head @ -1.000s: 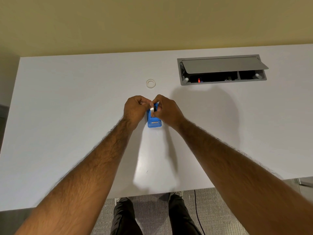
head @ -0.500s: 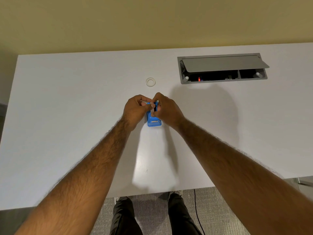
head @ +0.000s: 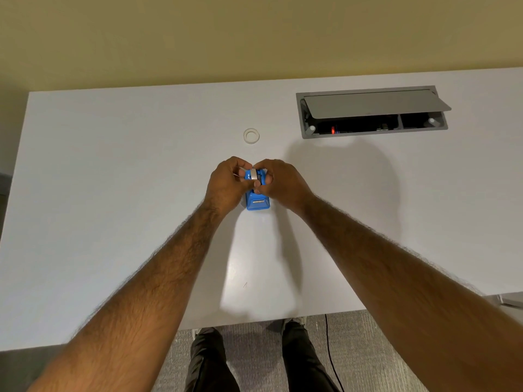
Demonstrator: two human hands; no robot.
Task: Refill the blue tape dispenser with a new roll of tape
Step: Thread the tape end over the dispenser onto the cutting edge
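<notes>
There are 2 bare hands, 1 dispenser and 2 rolls or rings of tape on 1 white rectangular desk (head: 113,222). The small blue plastic tape dispenser (head: 257,203) stands near the middle of the desk, its near end showing a flat face with a grey metal slot or blade strip. At its top sits a whitish roll of tape (head: 254,175), seen edge-on and partly inside the blue body; whether it is fully seated cannot be told. The left hand (head: 226,185) is curled against the dispenser's left side, fingers pinched on the roll. The right hand (head: 283,183) is curled against the right side, fingertips closed on the dispenser's top next to the roll.

Farther back on the desk, well apart from the hands, lies a pale ring-shaped tape core or roll (head: 251,136), flat on the surface.

At the back right, a grey rectangular cable box (head: 373,112) is set into the desk with its flap lid raised. Inside are 2 dark compartments, the left one showing a small red light; other contents are too dim to make out.
</notes>
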